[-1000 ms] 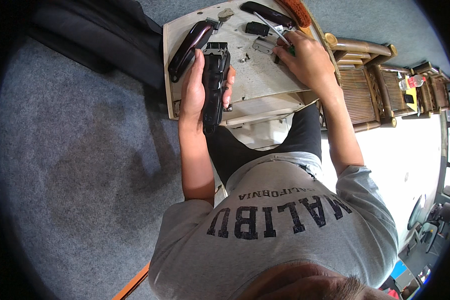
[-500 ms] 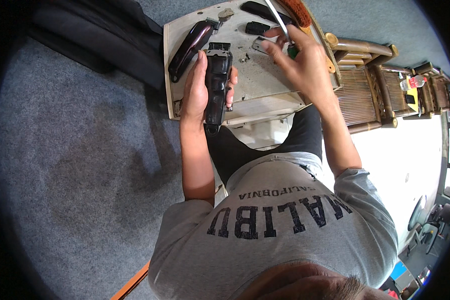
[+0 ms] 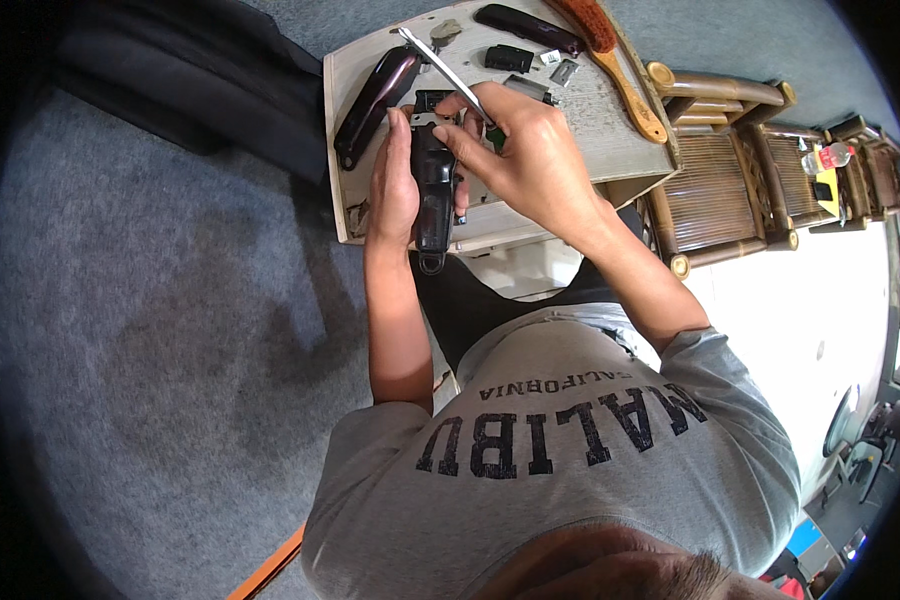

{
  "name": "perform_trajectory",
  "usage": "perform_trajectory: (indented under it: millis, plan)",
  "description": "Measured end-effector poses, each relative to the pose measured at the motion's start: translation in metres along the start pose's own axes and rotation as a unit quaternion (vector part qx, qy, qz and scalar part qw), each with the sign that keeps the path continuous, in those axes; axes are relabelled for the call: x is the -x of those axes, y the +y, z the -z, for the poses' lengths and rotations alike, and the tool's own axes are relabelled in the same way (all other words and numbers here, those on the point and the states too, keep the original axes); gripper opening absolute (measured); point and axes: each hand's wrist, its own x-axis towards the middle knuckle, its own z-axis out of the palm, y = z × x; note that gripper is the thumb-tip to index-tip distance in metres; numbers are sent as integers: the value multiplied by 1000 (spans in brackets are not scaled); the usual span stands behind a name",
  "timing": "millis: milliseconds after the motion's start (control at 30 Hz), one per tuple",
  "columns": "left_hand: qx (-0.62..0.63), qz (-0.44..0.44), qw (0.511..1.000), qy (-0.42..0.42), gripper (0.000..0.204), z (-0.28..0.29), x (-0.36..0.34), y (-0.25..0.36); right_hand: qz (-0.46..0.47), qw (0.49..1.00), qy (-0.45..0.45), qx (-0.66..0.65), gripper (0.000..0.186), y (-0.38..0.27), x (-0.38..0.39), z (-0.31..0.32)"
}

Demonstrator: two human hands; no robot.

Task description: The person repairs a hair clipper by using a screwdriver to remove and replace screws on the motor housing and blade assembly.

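A black hair clipper [image 3: 434, 195] stands upright in my left hand [image 3: 394, 190], its head pointing away from me. The fingers of that hand wrap round behind the body. My right hand [image 3: 530, 150] holds a screwdriver [image 3: 438, 62] in its palm, with the long shaft pointing up to the left and a bit of green handle showing. Its thumb and fingertips are at the clipper's head, by a pale metal piece [image 3: 428, 119]. Whether they pinch a small part there, I cannot tell. A second dark, shiny clipper [image 3: 380, 102] lies just left of my left hand.
On the worn white table [image 3: 595, 150] lie a dark clipper cover [image 3: 530, 27], a black block-shaped part [image 3: 508, 57], a small metal blade [image 3: 564, 72] and a wooden-handled brush [image 3: 625, 92]. Bamboo furniture [image 3: 710, 180] stands to the right; black cloth [image 3: 200, 85] hangs at the left.
My right hand has moved left from the loose parts to the clipper's head, carrying the screwdriver along. The left hand with the clipper has hardly moved.
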Motion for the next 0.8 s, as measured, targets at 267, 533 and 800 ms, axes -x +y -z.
perform_trajectory:
  millis: [267, 533, 800]
  plan:
    - [-22, 4, 1000, 22, 68, -2, 0, 1, -50, 993, -21, -107, 19, -1, 2, 1]
    - [-57, -29, 998, 4, 45, -7, 1, 7, -15, 996, -18, -87, 24, 3, 6, -1]
    - [24, 14, 999, 25, 40, -1, 1, 6, -63, 994, 87, 1, 22, 33, -11, 38]
